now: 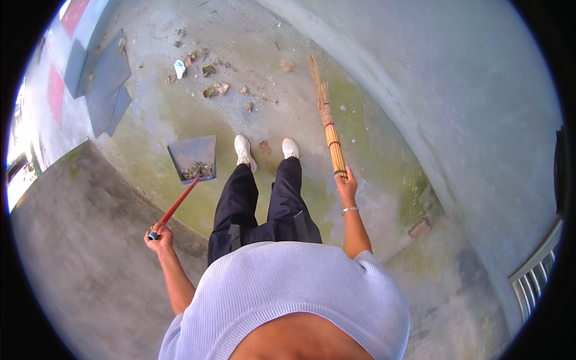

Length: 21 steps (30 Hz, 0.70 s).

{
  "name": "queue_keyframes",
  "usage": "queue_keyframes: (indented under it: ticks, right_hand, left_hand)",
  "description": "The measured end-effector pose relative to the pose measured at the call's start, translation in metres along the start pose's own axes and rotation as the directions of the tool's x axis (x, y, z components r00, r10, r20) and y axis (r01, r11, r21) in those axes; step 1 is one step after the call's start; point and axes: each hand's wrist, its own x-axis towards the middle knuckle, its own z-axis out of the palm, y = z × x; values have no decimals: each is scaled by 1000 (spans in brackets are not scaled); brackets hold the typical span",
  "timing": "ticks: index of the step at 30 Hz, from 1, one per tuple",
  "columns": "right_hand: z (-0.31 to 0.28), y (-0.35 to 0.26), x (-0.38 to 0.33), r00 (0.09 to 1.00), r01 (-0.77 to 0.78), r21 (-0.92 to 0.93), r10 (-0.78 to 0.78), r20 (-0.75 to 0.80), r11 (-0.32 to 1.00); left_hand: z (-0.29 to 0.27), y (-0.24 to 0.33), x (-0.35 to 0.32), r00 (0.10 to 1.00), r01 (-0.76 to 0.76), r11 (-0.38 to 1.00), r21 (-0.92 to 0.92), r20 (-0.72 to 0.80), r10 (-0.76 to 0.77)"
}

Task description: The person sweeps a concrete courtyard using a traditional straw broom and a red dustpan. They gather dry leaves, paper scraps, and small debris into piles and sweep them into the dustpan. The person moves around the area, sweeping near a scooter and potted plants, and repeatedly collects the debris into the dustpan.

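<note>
Spreads out as a grey concrete floor (pixel 384 204), stained green in patches. Bears dry leaves (pixel 209 70) in a loose scatter, dark crumbs of debris (pixel 225 63) and a white-and-blue scrap (pixel 180 68) among them. Also carries white shoes (pixel 243 151), set apart, and a reddish brick piece (pixel 419 228) near the wall's foot.

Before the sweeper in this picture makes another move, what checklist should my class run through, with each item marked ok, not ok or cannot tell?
1. Broom gripped: ok; the right hand holds its bound end.
2. Dustpan under control: ok; the left hand grips its red handle.
3. Debris inside the dustpan: ok; it lies near the handle side.
4. Floor ahead swept: not ok; dry leaves and a white-and-blue scrap lie beyond the shoes.
5. Bristles touching the floor: cannot tell from above.
</note>
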Motion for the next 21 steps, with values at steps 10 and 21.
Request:
queue_keyframes:
  ticks: [10, 21]
  right_hand:
    - [62, -111, -1, 861, -504, 469, 462, 211, 725]
    - [393, -412, -67, 814, -417, 516, 55, 578, 748]
  left_hand:
    - [63, 32, 41, 997, -15, 995, -95, -80, 7]
    - [79, 111, 103, 985, 134, 989, -63, -102, -140]
